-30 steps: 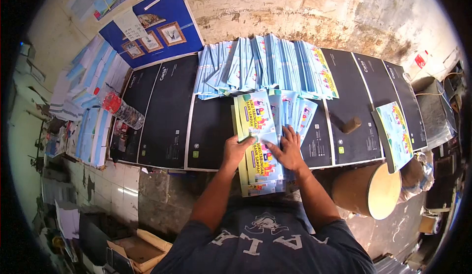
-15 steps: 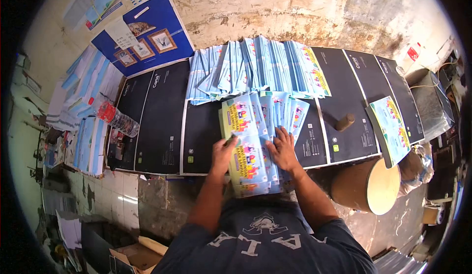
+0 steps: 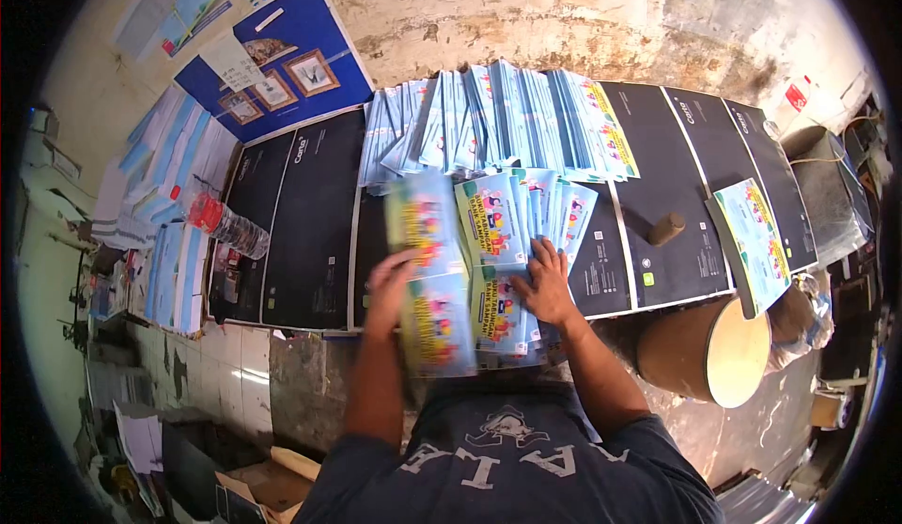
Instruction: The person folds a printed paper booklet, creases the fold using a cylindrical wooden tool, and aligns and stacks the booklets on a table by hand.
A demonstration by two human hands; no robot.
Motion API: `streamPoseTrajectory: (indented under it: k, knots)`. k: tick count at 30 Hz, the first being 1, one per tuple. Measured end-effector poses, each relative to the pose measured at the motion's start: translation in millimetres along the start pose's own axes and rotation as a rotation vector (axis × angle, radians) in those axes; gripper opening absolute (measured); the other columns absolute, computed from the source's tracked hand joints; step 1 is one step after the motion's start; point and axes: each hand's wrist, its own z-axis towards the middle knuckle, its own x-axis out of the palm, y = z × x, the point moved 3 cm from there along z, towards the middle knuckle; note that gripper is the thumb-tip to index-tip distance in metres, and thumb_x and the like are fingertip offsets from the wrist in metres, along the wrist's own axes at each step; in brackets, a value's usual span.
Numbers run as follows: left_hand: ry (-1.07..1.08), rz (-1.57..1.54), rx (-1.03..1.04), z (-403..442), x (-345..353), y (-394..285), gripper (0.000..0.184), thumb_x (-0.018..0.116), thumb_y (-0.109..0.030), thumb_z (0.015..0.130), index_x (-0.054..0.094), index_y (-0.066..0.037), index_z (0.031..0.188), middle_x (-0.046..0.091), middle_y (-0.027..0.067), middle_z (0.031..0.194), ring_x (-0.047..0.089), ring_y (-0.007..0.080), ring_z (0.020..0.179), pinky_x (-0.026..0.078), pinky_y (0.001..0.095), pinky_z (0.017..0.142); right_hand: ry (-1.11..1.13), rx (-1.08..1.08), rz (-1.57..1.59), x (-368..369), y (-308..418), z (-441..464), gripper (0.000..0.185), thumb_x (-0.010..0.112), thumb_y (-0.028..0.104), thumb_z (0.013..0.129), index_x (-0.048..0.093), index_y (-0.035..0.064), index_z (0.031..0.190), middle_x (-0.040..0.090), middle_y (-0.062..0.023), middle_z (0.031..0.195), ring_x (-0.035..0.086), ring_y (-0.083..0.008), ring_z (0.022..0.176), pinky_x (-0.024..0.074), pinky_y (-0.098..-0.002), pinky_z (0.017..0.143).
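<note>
My left hand (image 3: 389,291) is closed on the left edge of a printed sheet (image 3: 437,322), blurred by motion, which shows two covers one above the other. Just right of it lies a fanned stack of similar printed sheets (image 3: 494,209). My right hand (image 3: 547,284) rests on that stack with its fingers spread. Behind both, a long row of folded blue booklets (image 3: 507,120) leans along the back of the black table (image 3: 315,233).
A plastic bottle (image 3: 227,226) lies at the left beside piled papers (image 3: 174,265). A short brown cylinder (image 3: 667,230) and another booklet stack (image 3: 754,242) are at the right. Below the table's right edge stands a brown drum (image 3: 705,353). A blue board (image 3: 291,63) leans on the wall.
My left hand has moved left with a printed sheet, drawing it away from the stack. My right hand has stayed on the stack.
</note>
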Motion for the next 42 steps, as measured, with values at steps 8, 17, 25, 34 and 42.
streamPoseTrajectory:
  k: [8, 17, 25, 34, 42]
  knots:
    - [-0.035, 0.047, 0.136, 19, 67, 44, 0.062, 0.07, -0.008, 0.093, 0.044, 0.001, 0.148, 0.051, 0.0136, 0.148, 0.049, 0.0174, 0.132, 0.04, 0.0302, 0.109, 0.01, 0.038, 0.023, -3, 4, 1, 0.071, 0.065, 0.055, 0.089, 0.063, -0.0101, 0.117, 0.036, -0.0239, 0.155, 0.018, -0.0409, 0.15, 0.0086, -0.0604, 0.12]
    - [-0.054, -0.215, 0.19, 11, 22, 13, 0.073, 0.064, 0.002, 0.092, 0.031, -0.005, 0.156, 0.057, 0.0143, 0.14, 0.059, 0.0181, 0.118, 0.049, 0.0328, 0.1, -0.003, 0.011, -0.009, -2, 4, 0, 0.06, 0.063, 0.049, 0.092, 0.064, -0.0076, 0.113, 0.037, -0.0242, 0.154, 0.019, -0.041, 0.15, 0.009, -0.0608, 0.12]
    - [-0.157, 0.1, 0.197, 10, 26, 29, 0.06, 0.061, -0.006, 0.099, 0.036, -0.001, 0.153, 0.06, 0.0093, 0.135, 0.057, 0.0157, 0.119, 0.048, 0.0302, 0.099, -0.017, 0.018, 0.025, -1, 5, -1, 0.067, 0.063, 0.053, 0.092, 0.063, -0.0096, 0.115, 0.033, -0.0249, 0.156, 0.017, -0.0414, 0.151, 0.0073, -0.0617, 0.12]
    - [-0.218, 0.022, 0.207, 5, -10, 18, 0.053, 0.061, -0.01, 0.1, 0.044, 0.0, 0.148, 0.058, 0.0112, 0.138, 0.056, 0.0138, 0.119, 0.044, 0.0292, 0.103, 0.036, 0.03, 0.023, -3, 1, 1, 0.069, 0.055, 0.057, 0.095, 0.064, -0.0085, 0.113, 0.034, -0.0246, 0.155, 0.017, -0.0416, 0.15, 0.0074, -0.0619, 0.119]
    - [0.076, 0.398, 0.1, 18, -28, 24, 0.025, 0.059, -0.011, 0.1, 0.07, -0.002, 0.121, 0.072, 0.0043, 0.109, 0.062, 0.0102, 0.096, 0.049, 0.026, 0.088, 0.004, 0.015, 0.037, 1, 0, 2, 0.067, 0.051, 0.057, 0.098, 0.065, -0.0072, 0.111, 0.035, -0.0248, 0.155, 0.019, -0.0424, 0.15, 0.0069, -0.0631, 0.118]
